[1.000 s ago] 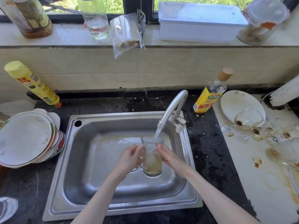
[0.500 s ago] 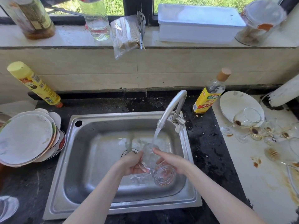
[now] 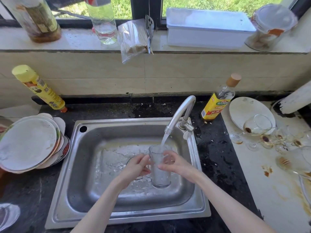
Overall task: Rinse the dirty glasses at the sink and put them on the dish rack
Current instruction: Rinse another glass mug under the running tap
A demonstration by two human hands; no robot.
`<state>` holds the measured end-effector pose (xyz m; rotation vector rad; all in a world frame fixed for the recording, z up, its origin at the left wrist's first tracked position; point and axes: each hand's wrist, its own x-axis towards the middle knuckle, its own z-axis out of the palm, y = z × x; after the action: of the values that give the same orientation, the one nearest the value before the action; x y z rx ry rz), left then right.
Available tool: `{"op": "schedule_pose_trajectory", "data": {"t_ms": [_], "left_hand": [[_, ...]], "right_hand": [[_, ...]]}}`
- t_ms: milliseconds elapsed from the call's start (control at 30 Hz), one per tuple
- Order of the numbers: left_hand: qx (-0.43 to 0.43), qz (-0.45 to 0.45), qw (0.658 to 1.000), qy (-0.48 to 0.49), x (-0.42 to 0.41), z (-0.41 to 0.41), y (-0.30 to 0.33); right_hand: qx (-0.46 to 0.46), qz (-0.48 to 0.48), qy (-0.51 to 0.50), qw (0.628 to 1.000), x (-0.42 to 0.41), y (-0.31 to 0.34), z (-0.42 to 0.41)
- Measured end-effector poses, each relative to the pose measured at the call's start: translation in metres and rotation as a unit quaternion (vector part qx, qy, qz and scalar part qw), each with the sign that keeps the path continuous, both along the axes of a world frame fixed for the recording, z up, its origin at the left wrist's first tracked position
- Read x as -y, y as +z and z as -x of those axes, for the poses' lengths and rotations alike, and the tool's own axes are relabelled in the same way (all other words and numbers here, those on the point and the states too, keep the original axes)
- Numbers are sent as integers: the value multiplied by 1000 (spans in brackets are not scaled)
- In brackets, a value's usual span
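Tipped on its side half a second ago, the glass mug (image 3: 159, 167) now stands upright over the steel sink (image 3: 104, 132), its mouth under the running faucet (image 3: 180, 113). Left hand (image 3: 134, 167) and right hand (image 3: 176, 165) curl around its sides, gripping it. Dirty glasses (image 3: 262, 132) lie on the right counter.

- One view only, from a wide-angle camera worn on the person's head.
- It looks forward and steeply down onto the sink (image 3: 107, 130), close enough that both forearms enter from the bottom edge.
- The windowsill (image 3: 75, 42) runs along the top; straight lines bend near the edges.
- No second view shares the scene.
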<state>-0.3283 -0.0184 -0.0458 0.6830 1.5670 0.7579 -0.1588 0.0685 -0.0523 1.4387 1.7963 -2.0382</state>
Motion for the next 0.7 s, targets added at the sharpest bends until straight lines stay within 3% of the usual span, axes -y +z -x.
{"op": "schedule_pose_trajectory", "data": {"t_ms": [200,700], "left_hand": [[-88,-87,992,-8,0,2,4],[-57,-160,985,24,5,3,3]], "right_hand": [[-48,-61,-44,996,-4,-1,6],[-73,-105,-38,991,-3,6,13]]}}
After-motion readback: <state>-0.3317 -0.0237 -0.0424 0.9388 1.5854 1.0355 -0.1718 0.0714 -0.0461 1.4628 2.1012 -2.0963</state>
